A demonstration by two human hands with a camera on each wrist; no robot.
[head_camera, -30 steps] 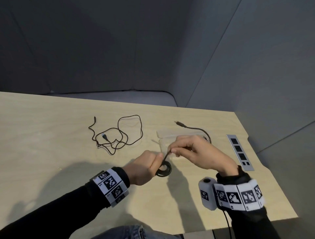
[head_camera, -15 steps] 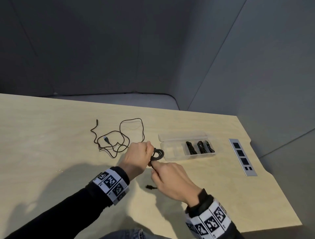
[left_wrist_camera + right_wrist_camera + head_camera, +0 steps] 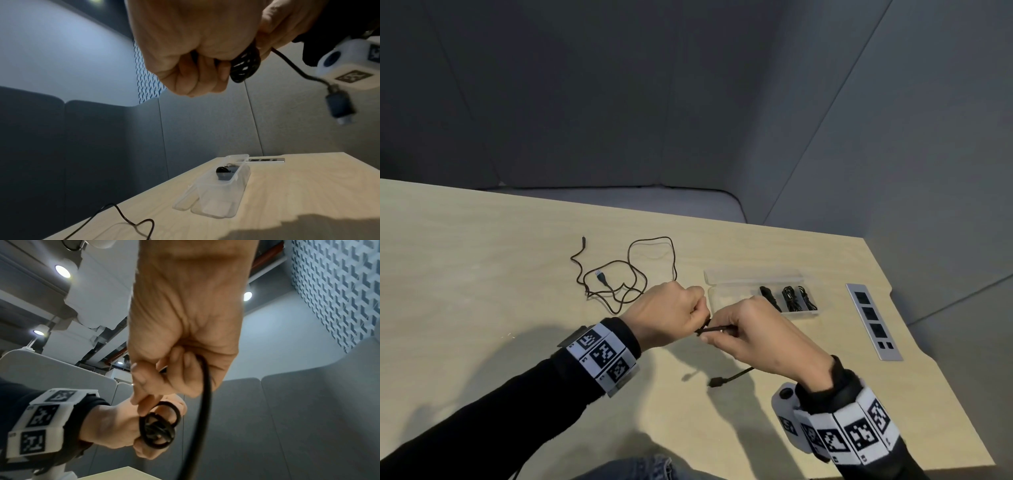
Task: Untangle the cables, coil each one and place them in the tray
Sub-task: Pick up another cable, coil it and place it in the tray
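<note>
Head view: cable (image 3: 714, 329) between both hands.

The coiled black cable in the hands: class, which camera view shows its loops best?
Right wrist view: the coil shows as separate rings, held by the left hand. Left wrist view shows it edge-on, half covered. Head view hides the loops between both hands, leaving a short strand.

**A:** where's the black cable (image 3: 714, 329) at?

**B:** wound into a small tight coil (image 3: 157, 430) held up off the worktop, with a loose tail hanging down to a plug (image 3: 340, 106).

**A:** and the others?

**B:** one thin dark cable (image 3: 626, 274) sprawls in loose loops — uncoiled. Clear tray (image 3: 726, 298) just right of it, three black coils (image 3: 789, 297) side by side at its right end.
</note>
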